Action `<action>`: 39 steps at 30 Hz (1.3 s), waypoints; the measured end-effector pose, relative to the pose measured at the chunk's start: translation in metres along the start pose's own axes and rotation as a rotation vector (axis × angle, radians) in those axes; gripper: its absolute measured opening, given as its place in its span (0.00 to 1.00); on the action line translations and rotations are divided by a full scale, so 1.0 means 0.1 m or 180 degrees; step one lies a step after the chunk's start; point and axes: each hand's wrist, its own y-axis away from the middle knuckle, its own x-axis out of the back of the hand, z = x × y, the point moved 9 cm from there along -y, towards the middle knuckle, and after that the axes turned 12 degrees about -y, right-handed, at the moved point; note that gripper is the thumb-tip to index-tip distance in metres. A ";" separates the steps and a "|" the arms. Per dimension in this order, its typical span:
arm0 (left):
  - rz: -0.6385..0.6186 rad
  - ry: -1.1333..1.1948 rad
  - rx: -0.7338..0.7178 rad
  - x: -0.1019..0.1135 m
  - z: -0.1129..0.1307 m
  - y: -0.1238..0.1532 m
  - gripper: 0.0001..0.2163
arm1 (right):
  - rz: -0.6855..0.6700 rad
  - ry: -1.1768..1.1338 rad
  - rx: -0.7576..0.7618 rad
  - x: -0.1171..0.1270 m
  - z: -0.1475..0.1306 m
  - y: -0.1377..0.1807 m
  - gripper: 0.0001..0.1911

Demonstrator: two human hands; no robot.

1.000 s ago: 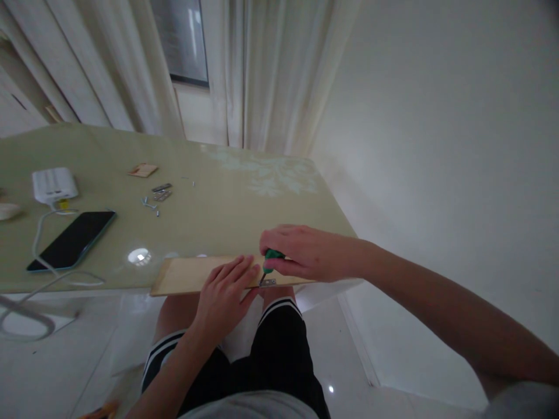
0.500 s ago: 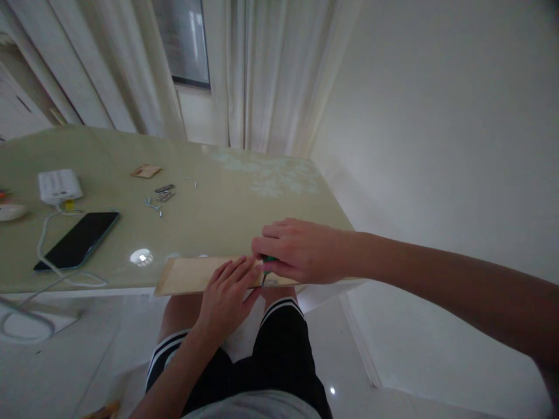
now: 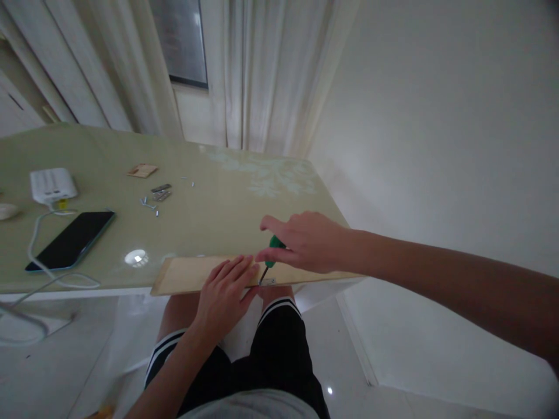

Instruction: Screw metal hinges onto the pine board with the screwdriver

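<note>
A pale wooden board [image 3: 181,274] lies along the table's front edge, partly jutting over it. My left hand [image 3: 227,285] presses on the board, fingers across its top and thumb at the front edge, gripping it. In my right hand [image 3: 305,243] is a screwdriver with a green handle [image 3: 276,243], held between thumb and fingers with the index finger lifted off. The tilted shaft reaches down to a small metal hinge plate [image 3: 269,281] at the board's front edge, beside my left thumb. The exact contact of the tip is too small to make out.
Several screws [image 3: 148,203] and metal hinges [image 3: 161,192] lie on the green table [image 3: 209,221], with a small wooden piece [image 3: 142,170] behind them. At left are a black phone [image 3: 72,240], a white power bank [image 3: 53,185] and a looping cable [image 3: 31,244]. A white wall rises at right.
My right hand has loosened and lifted slightly, its index finger rising, so that more of the green handle and shaft shows. My left hand stays on the board.
</note>
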 end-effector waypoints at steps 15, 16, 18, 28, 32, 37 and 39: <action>-0.0048 -0.0019 0.0006 -0.01 0.01 -0.01 0.19 | -0.0121 0.0156 -0.0474 0.02 0.09 -0.06 0.29; -0.0036 -0.0032 0.0015 0.00 0.01 -0.01 0.19 | -0.0176 0.0128 -0.0209 0.00 0.02 -0.07 0.26; -0.0040 -0.0050 0.0037 0.01 0.01 -0.01 0.17 | -0.0335 0.0094 0.0661 -0.05 -0.24 -0.03 0.17; 0.0023 -0.0055 0.0005 0.00 0.01 0.00 0.19 | -0.0142 0.0040 -0.0501 0.01 0.12 -0.08 0.27; 0.0067 -0.0036 0.0013 0.02 0.01 0.00 0.15 | -0.0442 -0.0169 0.1138 -0.05 -0.40 0.03 0.14; 0.0084 -0.0063 -0.0006 0.02 0.01 -0.01 0.16 | -0.0265 0.0109 0.0219 -0.02 -0.23 -0.02 0.27; 0.0052 -0.0034 0.0005 0.01 0.01 -0.01 0.18 | -0.0061 0.0343 -0.0444 0.02 -0.02 -0.06 0.33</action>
